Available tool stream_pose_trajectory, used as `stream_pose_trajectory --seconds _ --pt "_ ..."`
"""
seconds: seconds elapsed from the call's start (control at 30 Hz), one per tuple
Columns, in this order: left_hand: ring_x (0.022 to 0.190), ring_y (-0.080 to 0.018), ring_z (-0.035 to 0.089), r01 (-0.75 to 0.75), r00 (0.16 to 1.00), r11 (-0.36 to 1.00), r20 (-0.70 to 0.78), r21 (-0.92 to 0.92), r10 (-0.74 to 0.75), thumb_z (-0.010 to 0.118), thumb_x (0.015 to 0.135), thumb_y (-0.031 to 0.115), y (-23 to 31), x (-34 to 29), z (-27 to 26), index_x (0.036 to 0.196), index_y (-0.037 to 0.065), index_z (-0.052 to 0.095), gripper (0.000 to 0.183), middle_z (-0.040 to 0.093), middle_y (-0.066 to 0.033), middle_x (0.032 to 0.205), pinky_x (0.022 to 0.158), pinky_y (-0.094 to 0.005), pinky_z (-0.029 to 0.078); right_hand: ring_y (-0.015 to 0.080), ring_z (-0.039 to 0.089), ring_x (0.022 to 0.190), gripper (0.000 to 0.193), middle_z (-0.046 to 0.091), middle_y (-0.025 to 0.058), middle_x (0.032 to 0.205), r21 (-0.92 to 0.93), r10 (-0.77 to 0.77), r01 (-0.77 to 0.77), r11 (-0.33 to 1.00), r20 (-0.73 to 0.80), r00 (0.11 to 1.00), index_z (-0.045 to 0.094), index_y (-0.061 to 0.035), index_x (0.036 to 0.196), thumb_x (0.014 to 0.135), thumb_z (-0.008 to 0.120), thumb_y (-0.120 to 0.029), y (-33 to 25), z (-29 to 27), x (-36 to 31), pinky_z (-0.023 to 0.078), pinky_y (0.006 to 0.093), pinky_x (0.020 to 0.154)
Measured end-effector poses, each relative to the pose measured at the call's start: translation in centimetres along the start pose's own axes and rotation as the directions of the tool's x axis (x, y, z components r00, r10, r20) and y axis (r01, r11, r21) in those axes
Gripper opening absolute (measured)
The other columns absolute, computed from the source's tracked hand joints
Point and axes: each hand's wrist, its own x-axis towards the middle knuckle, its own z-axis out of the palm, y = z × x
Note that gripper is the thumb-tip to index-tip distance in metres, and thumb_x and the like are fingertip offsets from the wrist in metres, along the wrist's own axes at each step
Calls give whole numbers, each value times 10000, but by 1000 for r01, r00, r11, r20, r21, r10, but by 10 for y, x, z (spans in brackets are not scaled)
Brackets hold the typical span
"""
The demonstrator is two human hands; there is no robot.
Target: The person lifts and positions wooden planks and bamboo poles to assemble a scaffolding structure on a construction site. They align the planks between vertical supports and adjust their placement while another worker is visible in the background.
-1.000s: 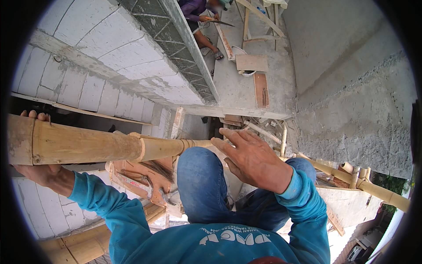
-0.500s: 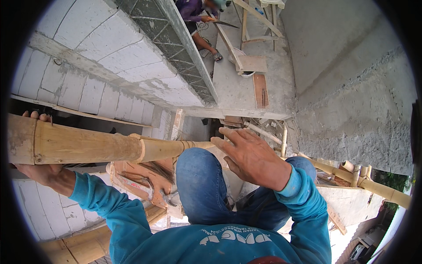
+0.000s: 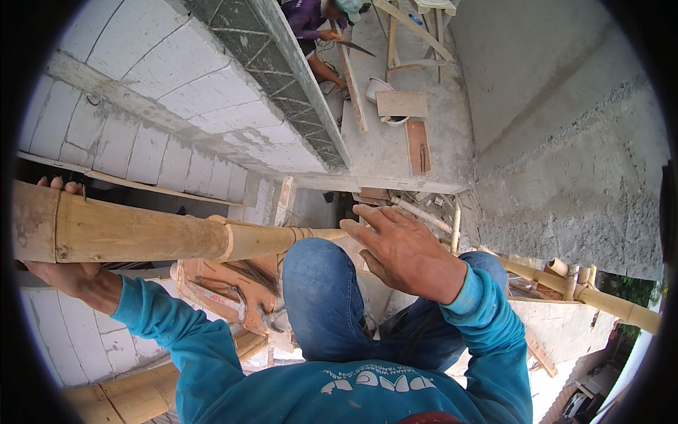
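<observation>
My left hand (image 3: 88,286) is wrapped round a thick bamboo pole (image 3: 141,227) at the far left. Its fingertips show above the pole and the wrist below, while the pole hides the palm. Narrowing with distance, the pole runs rightward past my left knee (image 3: 318,275). My right hand (image 3: 413,247) is held palm down in front of my knees, fingers stretched out and nothing in it. In this view its fingertips lie by the pole's thin far end; I cannot tell whether they touch it.
Below the pole lies a brown board (image 3: 212,286) with tools. A drop leads to a concrete floor (image 3: 452,141), where a co-worker (image 3: 304,25) holds a saw (image 3: 359,48) by a wooden strip (image 3: 352,88). Rough concrete wall (image 3: 572,141) stands right; another bamboo pole (image 3: 614,304) crosses there.
My hands and the bamboo pole have hardly moved. The co-worker's wooden strip has swung left, away from the bucket, and their foot and saw have shifted left.
</observation>
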Motion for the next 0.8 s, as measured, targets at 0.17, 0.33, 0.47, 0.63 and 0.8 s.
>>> stream_pose_trajectory --seconds 0.17,0.33,0.47,0.63,0.8 --pt "990 -347 657 18 1000 1000 -3 2 -18 89 1014 521 -4 1 -1 1324 -96 482 795 606 -269 1166 951 -468 559 380 545 1238 521 521 207 1387 -10 6 -6 1000 3 1000 506 -54 1383 890 667 -101 1 2 1 473 469 1032" --pt "988 -349 658 30 1000 1000 1 -6 -30 78 1010 528 -3 3 -5 1325 -94 481 806 607 -265 1164 952 -466 560 380 546 1236 519 522 201 1387 -8 2 -1 1000 2 1000 506 -56 1383 890 666 -100 1 1 0 472 469 1033" --pt "986 -349 657 27 999 999 -25 30 -26 79 1007 533 -1 -2 2 1324 -93 482 809 608 -264 1163 951 -461 561 383 549 1231 520 526 206 1380 -19 1 -1 1000 3 1000 504 -63 1385 892 665 -102 2 2 0 477 470 1027" --pt "961 -334 651 60 996 998 -69 12 -59 102 1005 556 7 -4 11 1326 -77 477 803 609 -247 1140 908 -432 563 387 559 1219 527 522 220 1384 -21 -4 4 1000 8 1000 495 -77 1396 899 663 -112 3 2 1 485 472 1015" --pt "916 -306 640 83 983 957 180 -279 -33 151 1003 613 -18 1 -20 1311 -38 478 791 607 -209 1101 862 -396 550 390 558 1221 509 520 218 1393 -14 14 -13 1000 37 999 502 -94 1389 907 659 -129 3 1 -1 482 470 1016"
